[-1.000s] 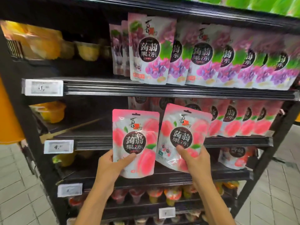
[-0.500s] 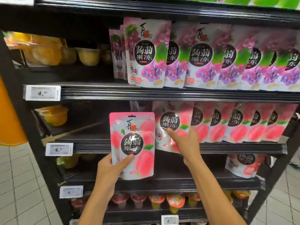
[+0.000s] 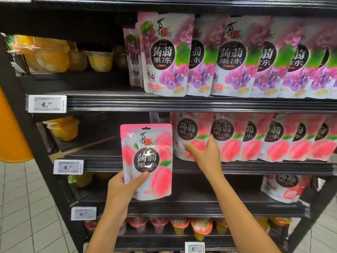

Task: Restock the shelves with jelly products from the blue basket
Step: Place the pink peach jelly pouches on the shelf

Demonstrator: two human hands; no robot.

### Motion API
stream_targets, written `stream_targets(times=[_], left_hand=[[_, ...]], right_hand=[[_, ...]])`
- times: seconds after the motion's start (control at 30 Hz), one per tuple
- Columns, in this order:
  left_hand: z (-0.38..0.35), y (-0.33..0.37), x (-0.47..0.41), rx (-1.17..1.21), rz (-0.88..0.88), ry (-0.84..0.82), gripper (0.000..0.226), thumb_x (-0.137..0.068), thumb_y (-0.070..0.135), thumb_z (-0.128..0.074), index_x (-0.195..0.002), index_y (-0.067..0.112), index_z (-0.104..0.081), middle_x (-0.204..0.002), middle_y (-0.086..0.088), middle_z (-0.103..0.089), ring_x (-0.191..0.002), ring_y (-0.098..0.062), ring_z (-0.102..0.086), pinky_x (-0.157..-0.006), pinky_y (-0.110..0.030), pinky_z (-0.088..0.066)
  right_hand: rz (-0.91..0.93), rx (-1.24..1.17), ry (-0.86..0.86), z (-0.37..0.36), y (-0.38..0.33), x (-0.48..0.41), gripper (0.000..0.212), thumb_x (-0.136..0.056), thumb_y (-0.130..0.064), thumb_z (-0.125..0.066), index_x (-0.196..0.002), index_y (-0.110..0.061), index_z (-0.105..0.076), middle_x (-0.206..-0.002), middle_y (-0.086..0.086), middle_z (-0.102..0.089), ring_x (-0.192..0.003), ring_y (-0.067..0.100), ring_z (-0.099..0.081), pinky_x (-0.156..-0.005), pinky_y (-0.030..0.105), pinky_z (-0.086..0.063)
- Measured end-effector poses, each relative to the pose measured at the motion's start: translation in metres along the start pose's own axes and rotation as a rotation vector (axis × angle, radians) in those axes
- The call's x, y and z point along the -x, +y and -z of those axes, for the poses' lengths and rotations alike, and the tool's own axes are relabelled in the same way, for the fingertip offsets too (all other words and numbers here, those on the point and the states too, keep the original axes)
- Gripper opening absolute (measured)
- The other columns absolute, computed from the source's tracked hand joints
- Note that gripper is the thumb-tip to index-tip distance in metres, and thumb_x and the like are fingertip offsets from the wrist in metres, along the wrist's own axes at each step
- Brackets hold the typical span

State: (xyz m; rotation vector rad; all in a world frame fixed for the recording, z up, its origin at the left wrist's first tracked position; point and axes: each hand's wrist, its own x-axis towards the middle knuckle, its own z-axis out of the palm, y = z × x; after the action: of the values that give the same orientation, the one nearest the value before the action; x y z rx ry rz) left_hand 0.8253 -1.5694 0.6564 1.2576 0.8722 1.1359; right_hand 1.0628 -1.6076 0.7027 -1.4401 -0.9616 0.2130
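My left hand [image 3: 120, 189] grips a pink peach jelly pouch [image 3: 147, 161] by its lower left corner and holds it upright in front of the shelves. My right hand [image 3: 206, 156] reaches to the second shelf [image 3: 105, 163] and pinches the leftmost pouch [image 3: 187, 128] of a row of matching peach pouches [image 3: 273, 139]; its thumb lies across the front and its fingers sit at the right edge. That pouch stands on the shelf. The blue basket is out of view.
Purple grape jelly pouches [image 3: 228, 57] fill the shelf above. Yellow jelly cups [image 3: 63, 127] sit at the left of the second shelf, with dark bare shelf between them and the peach row. A strawberry pouch [image 3: 284, 189] and small fruit cups [image 3: 200, 227] sit lower down.
My right hand has carried its peach pouch up and back onto the second shelf, at the left end of the row. My left hand has kept its pouch almost still.
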Motion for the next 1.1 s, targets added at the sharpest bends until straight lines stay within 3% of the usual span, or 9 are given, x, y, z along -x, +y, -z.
stream_targets(times=[0.07, 0.2, 0.4, 0.5, 0.63, 0.77, 0.9, 1.03, 1.1], left_hand=[[-0.001, -0.002, -0.001, -0.004, 0.003, 0.006, 0.056, -0.055, 0.039, -0.083, -0.103, 0.013, -0.072, -0.093, -0.004, -0.077, -0.088, -0.022, -0.074, -0.061, -0.032, -0.057], [-0.004, -0.003, -0.004, -0.007, 0.006, 0.005, 0.058, -0.054, 0.04, -0.083, -0.105, 0.014, -0.071, -0.095, -0.003, -0.077, -0.091, -0.023, -0.074, -0.063, -0.033, -0.058], [-0.016, 0.001, -0.008, -0.013, 0.002, -0.026, 0.059, -0.055, 0.037, -0.083, -0.108, 0.013, -0.071, -0.098, -0.005, -0.077, -0.095, -0.026, -0.073, -0.077, -0.043, -0.059], [-0.021, 0.006, -0.01, -0.031, -0.012, -0.047, 0.053, -0.059, 0.033, -0.082, -0.107, 0.013, -0.071, -0.098, -0.005, -0.077, -0.094, -0.024, -0.073, -0.079, -0.043, -0.059], [-0.028, 0.011, -0.011, -0.026, -0.025, -0.086, 0.053, -0.062, 0.033, -0.081, -0.109, 0.012, -0.07, -0.1, -0.007, -0.076, -0.095, -0.025, -0.073, -0.082, -0.046, -0.059], [-0.037, 0.015, -0.013, 0.009, -0.042, -0.104, 0.053, -0.062, 0.033, -0.082, -0.108, 0.01, -0.07, -0.099, -0.009, -0.076, -0.094, -0.028, -0.073, -0.082, -0.047, -0.059], [-0.044, 0.022, -0.013, -0.009, -0.125, -0.06, 0.057, -0.065, 0.042, -0.081, -0.112, 0.013, -0.068, -0.102, -0.007, -0.075, -0.096, -0.025, -0.072, -0.082, -0.043, -0.059], [-0.048, 0.032, -0.013, -0.121, -0.317, 0.058, 0.061, -0.075, 0.046, -0.071, -0.127, 0.019, -0.056, -0.123, 0.003, -0.065, -0.107, -0.008, -0.065, -0.09, -0.027, -0.055], [-0.048, 0.033, -0.012, -0.191, -0.379, 0.141, 0.069, -0.079, 0.048, -0.066, -0.14, 0.024, -0.043, -0.136, 0.012, -0.051, -0.113, 0.001, -0.056, -0.088, -0.013, -0.049]], right_hand=[[0.042, 0.033, -0.032, 0.01, 0.005, 0.004, 0.043, -0.075, -0.035, -0.084, -0.102, -0.021, -0.054, -0.097, 0.002, -0.069, -0.092, 0.016, -0.066, -0.081, 0.034, -0.057], [0.127, 0.176, 0.027, 0.026, 0.014, 0.013, 0.029, -0.08, -0.025, -0.08, -0.102, -0.029, -0.062, -0.087, -0.025, -0.063, -0.083, -0.011, -0.063, -0.071, 0.008, -0.05], [0.102, 0.431, 0.127, 0.031, 0.014, 0.013, 0.037, -0.081, -0.042, -0.076, -0.11, -0.02, -0.071, -0.088, -0.008, -0.074, -0.08, 0.01, -0.066, -0.059, 0.022, -0.042], [0.094, 0.394, 0.139, 0.033, 0.009, 0.016, 0.039, -0.081, -0.04, -0.077, -0.114, -0.022, -0.069, -0.094, -0.007, -0.075, -0.081, 0.01, -0.067, -0.067, 0.026, -0.048], [0.273, 0.216, 0.266, 0.031, -0.004, 0.032, 0.019, -0.088, -0.03, -0.072, -0.104, -0.028, -0.062, -0.088, -0.017, -0.058, -0.074, 0.002, -0.054, -0.065, 0.01, -0.041], [0.157, 0.067, -0.146, 0.014, -0.019, 0.054, 0.013, -0.087, -0.043, -0.068, -0.095, -0.039, -0.058, -0.083, -0.012, -0.066, -0.074, 0.005, -0.063, -0.064, 0.016, -0.051], [0.073, 0.095, -0.349, -0.004, -0.022, 0.061, 0.022, -0.089, -0.036, -0.067, -0.099, -0.022, -0.054, -0.089, 0.016, -0.067, -0.081, 0.032, -0.065, -0.075, 0.053, -0.054], [0.013, -0.009, -0.267, -0.011, -0.027, 0.044, 0.027, -0.089, -0.024, -0.071, -0.113, -0.028, -0.059, -0.098, -0.01, -0.07, -0.09, 0.01, -0.068, -0.077, 0.032, -0.058], [-0.024, -0.007, -0.196, -0.015, -0.03, 0.036, 0.04, -0.088, -0.025, -0.071, -0.125, -0.022, -0.055, -0.108, -0.009, -0.066, -0.095, 0.009, -0.066, -0.08, 0.03, -0.057]])
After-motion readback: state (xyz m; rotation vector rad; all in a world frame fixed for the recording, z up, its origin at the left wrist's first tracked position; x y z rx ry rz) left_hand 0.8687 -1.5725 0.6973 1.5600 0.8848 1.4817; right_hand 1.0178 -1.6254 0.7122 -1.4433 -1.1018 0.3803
